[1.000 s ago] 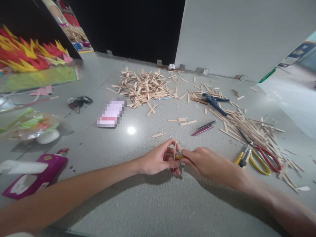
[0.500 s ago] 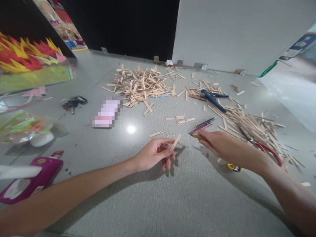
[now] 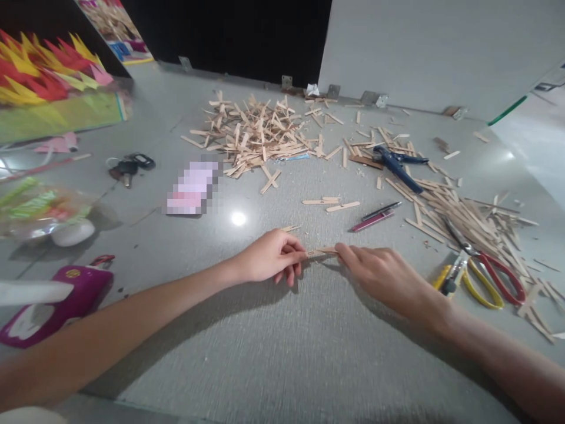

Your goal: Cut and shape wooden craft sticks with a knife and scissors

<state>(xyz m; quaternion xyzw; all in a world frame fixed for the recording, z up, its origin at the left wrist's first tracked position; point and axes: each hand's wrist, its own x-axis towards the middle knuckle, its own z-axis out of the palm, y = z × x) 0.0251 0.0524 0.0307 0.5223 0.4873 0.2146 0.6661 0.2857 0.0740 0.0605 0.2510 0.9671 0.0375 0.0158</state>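
Between my two hands a small wooden stick (image 3: pixel 326 250) is held just above the grey tabletop. My left hand (image 3: pixel 276 257) pinches its left end between thumb and forefinger, the other fingers curled below. At the right end, the closed fingers of my right hand (image 3: pixel 368 265) grip the stick. Behind my left hand lies a notched stick (image 3: pixel 290 228). Farther back are a few short sticks (image 3: pixel 343 206), and beside them a dark pen and a magenta pen (image 3: pixel 373 220). A yellow-handled cutter (image 3: pixel 451 277) rests to the right of my right forearm.
A heap of wooden sticks (image 3: pixel 260 135) lies at the back, another pile (image 3: pixel 459 212) at the right. Blue pliers (image 3: pixel 399 169), red-handled pliers (image 3: pixel 501 277) and yellow scissor handles (image 3: pixel 483 288) are on the right. Keys (image 3: pixel 128 169), a phone (image 3: pixel 193 188) and a magenta glue gun (image 3: pixel 75 300) are left.
My right hand has moved away from the pens and now grips the stick's right end; the cutter it held lies on the table. The stick has turned from steep to nearly level.
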